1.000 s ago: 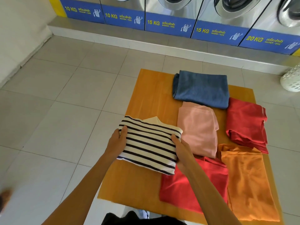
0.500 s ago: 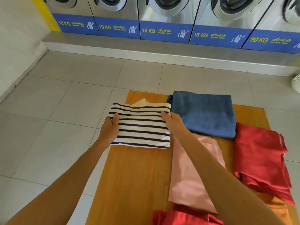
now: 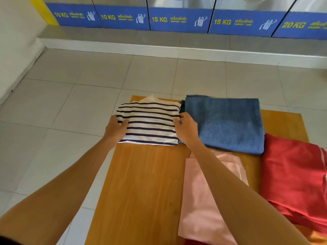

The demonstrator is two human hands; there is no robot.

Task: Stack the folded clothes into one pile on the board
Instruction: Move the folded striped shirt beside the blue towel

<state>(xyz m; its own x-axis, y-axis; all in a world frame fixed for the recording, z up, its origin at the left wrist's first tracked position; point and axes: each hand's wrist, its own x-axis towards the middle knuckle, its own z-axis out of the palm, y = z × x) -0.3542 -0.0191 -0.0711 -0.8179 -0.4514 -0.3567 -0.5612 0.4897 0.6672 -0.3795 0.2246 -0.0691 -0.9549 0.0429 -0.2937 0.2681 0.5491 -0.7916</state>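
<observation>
A wooden board (image 3: pixel 146 183) lies flat on the grey tiled floor (image 3: pixel 70 103), filling the lower centre of the frame. The folded striped shirt (image 3: pixel 150 122), white with dark navy bands, sits at the board's far left corner, just above frame centre, with a cream flap of fabric showing at its far edge.

The left hand (image 3: pixel 115 129) grasps the shirt's left edge: the thumb lies on top of the cloth and the other fingers are hidden at or under the side. The right hand (image 3: pixel 185 129) grasps the shirt's right edge in the same manner, thumb on top. Both forearms run in from the bottom of the frame.

Just beside the shirt on its right, touching it, lies a folded blue towel (image 3: pixel 228 124), in the centre right of the frame. Below the towel, a folded pink garment (image 3: pixel 200 200) lies on the board, partly covered by the right forearm. A folded red garment (image 3: pixel 297 177) occupies the right edge of the frame, just beside the towel's lower right corner.

Along the top of the frame runs a row of washing machines with blue panels (image 3: pixel 178 19) marked 10 KG, 15 KG and 20 KG, standing on a raised grey plinth (image 3: pixel 159 43).
</observation>
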